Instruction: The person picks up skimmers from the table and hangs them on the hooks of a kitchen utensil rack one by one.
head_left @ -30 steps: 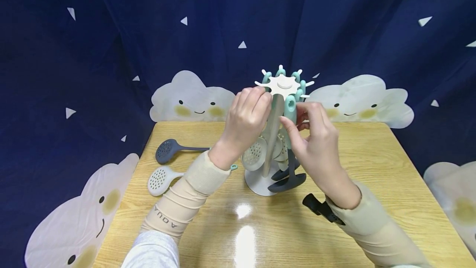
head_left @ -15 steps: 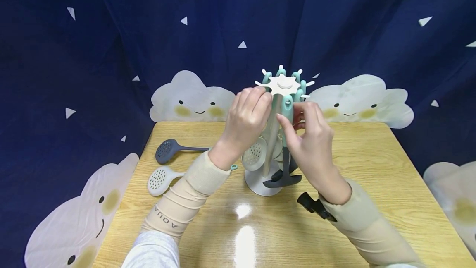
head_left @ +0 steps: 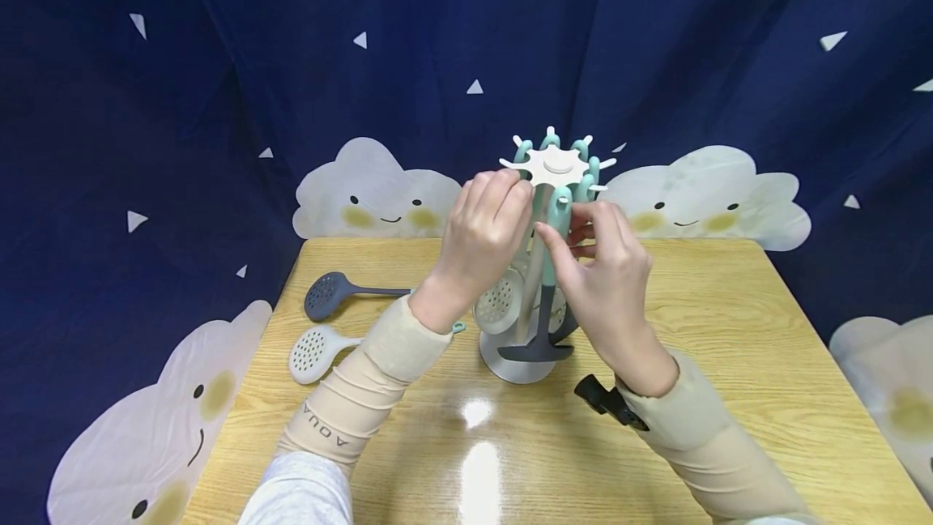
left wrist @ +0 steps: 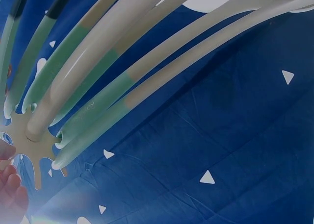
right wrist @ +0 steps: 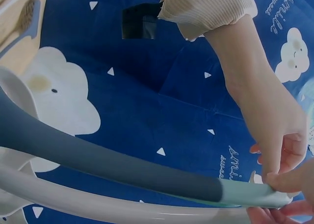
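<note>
My left hand [head_left: 484,225] grips an arm at the top of a white utensil stand [head_left: 557,167], at its left side. With thumb and fingers my right hand [head_left: 612,270] pinches the mint handle of a dark grey kitchen utensil [head_left: 557,221], hanging head-down in front of the stand's pole. Its broad dark head is seen nearly edge-on, so its exact kind is unclear. A white tip shows in the handle's hole. Several mint-handled utensils hang around the stand, among them a pale skimmer [head_left: 499,304]. The right wrist view shows the utensil's long grey shaft [right wrist: 147,170] alongside the pale pole.
A dark slotted spoon [head_left: 328,296] and a pale perforated turner [head_left: 312,353] lie on the wooden table [head_left: 700,460] at the left, their handles partly behind my left forearm. A blue curtain [head_left: 408,47] with clouds hangs behind the table.
My right hand has moved slightly left with the dark utensil, and its head has swung left over the stand's base. A white tip now shows in the handle's hole. My left hand stays put.
</note>
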The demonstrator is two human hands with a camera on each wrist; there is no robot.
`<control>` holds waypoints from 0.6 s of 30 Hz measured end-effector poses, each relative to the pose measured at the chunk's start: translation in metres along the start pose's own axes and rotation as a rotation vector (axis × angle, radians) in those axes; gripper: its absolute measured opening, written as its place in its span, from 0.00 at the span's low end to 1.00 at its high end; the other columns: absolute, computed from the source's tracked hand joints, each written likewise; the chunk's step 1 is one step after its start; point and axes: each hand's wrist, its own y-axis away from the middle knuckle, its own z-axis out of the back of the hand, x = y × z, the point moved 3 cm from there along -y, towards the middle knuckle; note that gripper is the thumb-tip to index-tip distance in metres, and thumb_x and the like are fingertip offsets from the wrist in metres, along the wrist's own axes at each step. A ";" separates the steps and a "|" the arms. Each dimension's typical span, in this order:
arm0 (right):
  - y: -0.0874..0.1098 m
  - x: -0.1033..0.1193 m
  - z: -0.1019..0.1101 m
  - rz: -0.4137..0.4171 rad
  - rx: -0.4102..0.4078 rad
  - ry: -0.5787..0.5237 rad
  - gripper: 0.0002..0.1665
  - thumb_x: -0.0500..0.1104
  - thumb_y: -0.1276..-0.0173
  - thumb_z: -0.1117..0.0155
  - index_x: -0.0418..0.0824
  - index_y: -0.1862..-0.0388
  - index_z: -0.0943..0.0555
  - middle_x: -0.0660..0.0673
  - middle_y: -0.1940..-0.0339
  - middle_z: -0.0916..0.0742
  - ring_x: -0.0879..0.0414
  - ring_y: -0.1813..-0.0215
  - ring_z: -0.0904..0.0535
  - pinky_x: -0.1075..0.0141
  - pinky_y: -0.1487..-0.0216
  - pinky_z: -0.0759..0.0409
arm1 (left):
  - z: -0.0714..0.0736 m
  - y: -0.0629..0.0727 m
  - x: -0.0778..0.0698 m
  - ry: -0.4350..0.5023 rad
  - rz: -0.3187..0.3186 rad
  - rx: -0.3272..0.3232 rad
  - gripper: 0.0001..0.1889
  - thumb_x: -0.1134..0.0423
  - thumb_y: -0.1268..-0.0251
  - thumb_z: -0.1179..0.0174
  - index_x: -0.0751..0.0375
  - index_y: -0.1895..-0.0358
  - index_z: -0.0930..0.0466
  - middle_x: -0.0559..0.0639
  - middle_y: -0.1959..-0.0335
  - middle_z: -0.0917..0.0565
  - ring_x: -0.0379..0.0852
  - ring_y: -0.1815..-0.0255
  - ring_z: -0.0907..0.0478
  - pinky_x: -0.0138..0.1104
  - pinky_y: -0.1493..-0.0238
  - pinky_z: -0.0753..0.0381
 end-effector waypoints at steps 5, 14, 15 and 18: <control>0.000 -0.001 0.000 -0.006 -0.017 -0.011 0.17 0.36 0.50 0.28 0.29 0.66 0.25 0.39 0.74 0.20 0.50 0.75 0.20 0.65 0.79 0.22 | 0.000 0.000 0.000 -0.005 0.001 -0.002 0.03 0.74 0.45 0.43 0.66 0.69 0.27 0.55 0.69 0.24 0.50 0.69 0.29 0.34 0.69 0.29; 0.000 -0.001 0.000 -0.021 -0.020 -0.029 0.18 0.36 0.52 0.27 0.29 0.65 0.24 0.38 0.73 0.19 0.48 0.75 0.20 0.65 0.78 0.22 | -0.001 0.000 0.000 0.001 -0.002 -0.013 0.02 0.74 0.44 0.44 0.67 0.70 0.27 0.55 0.69 0.24 0.50 0.69 0.28 0.34 0.69 0.28; 0.000 -0.001 0.000 -0.019 -0.017 -0.029 0.19 0.36 0.52 0.27 0.29 0.65 0.24 0.38 0.72 0.19 0.48 0.75 0.20 0.65 0.78 0.22 | -0.001 0.000 0.000 0.003 -0.002 -0.013 0.02 0.74 0.44 0.44 0.67 0.70 0.27 0.55 0.69 0.24 0.50 0.69 0.28 0.34 0.69 0.28; 0.000 -0.002 0.000 -0.013 -0.006 -0.030 0.19 0.35 0.53 0.27 0.28 0.64 0.24 0.38 0.72 0.19 0.48 0.75 0.20 0.65 0.78 0.22 | -0.001 0.000 0.000 0.010 0.001 -0.013 0.02 0.74 0.45 0.44 0.67 0.70 0.27 0.56 0.69 0.24 0.50 0.69 0.28 0.34 0.69 0.28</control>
